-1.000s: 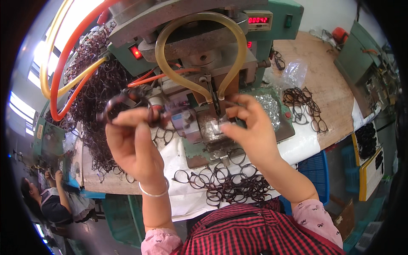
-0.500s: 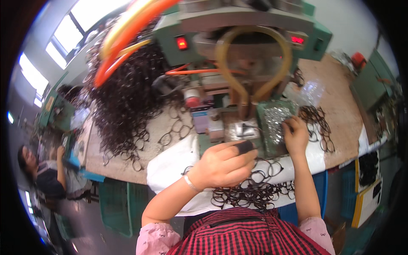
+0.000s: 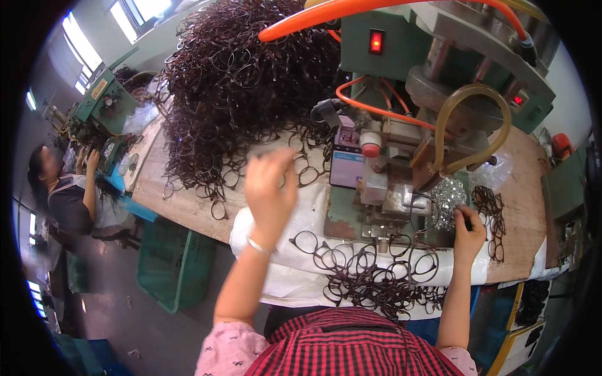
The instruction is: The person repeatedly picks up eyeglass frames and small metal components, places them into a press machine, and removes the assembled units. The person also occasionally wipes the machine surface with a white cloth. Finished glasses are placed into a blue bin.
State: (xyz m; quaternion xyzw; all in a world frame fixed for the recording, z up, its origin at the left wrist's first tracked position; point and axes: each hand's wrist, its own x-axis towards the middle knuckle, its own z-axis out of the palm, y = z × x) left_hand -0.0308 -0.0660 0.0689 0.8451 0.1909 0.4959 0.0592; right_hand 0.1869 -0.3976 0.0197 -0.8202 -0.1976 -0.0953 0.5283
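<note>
My left hand (image 3: 269, 191) is raised over the left part of the table, before the big heap of dark eyeglass frames (image 3: 244, 88). Motion smears its fingers, so I cannot see whether they hold anything. My right hand (image 3: 469, 239) is at the right edge of a tray of small shiny metal pieces (image 3: 449, 199), thumb and fingertips pinched together; whatever is between them is too small to make out. One dark eyeglass frame (image 3: 433, 213) rests at the metal fixture (image 3: 401, 199) of the green press (image 3: 376, 81). More loose frames (image 3: 370, 276) lie on white cloth in front of me.
An orange hose (image 3: 376, 7) arches over the press, and a yellowish tube (image 3: 506, 119) loops in front of it. A red-capped container (image 3: 370, 145) stands beside the fixture. Several frames (image 3: 492, 219) lie right of the tray. A green crate (image 3: 169, 266) is below the table; a co-worker (image 3: 69, 194) sits far left.
My left hand has moved from in front of the fixture leftward and up toward the heap. My right hand stays pinched by the tray. The view has swung left, bringing more of the heap in.
</note>
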